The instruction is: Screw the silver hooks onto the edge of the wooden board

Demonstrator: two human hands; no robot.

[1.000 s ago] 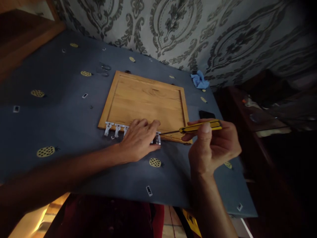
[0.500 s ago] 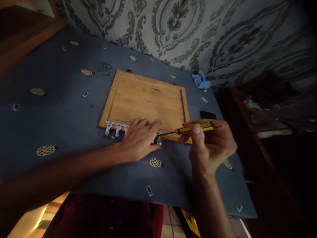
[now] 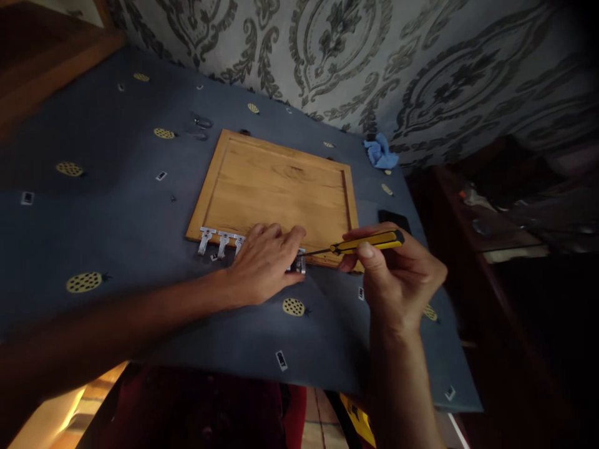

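Note:
A framed wooden panel [image 3: 281, 181], like a small cabinet door, lies flat on the table. Along its near edge sits a row of silver metal hinges [image 3: 223, 243], several of them partly covered by my left hand [image 3: 264, 259]. That hand's fingers rest over the edge, with forefinger and thumb around the rightmost hinge [image 3: 299, 265]. My right hand [image 3: 397, 268] grips a yellow-and-black screwdriver [image 3: 369, 242] between thumb and fingers. The screwdriver's thin shaft points left, its tip at the rightmost hinge; exact contact with a screw is too small to make out.
A dark blue cloth with pineapple prints covers the table [image 3: 140, 249]. A blue crumpled cloth [image 3: 381, 151] and a black phone-like object [image 3: 393, 218] lie to the right. Metal U-shaped pieces [image 3: 201, 123] and a small screw-like piece [image 3: 173, 198] lie left. A patterned wall stands behind.
My right hand has turned slightly around the screwdriver, its thumb shifting a little left and its wrist a little right. The left hand and panel stay in place.

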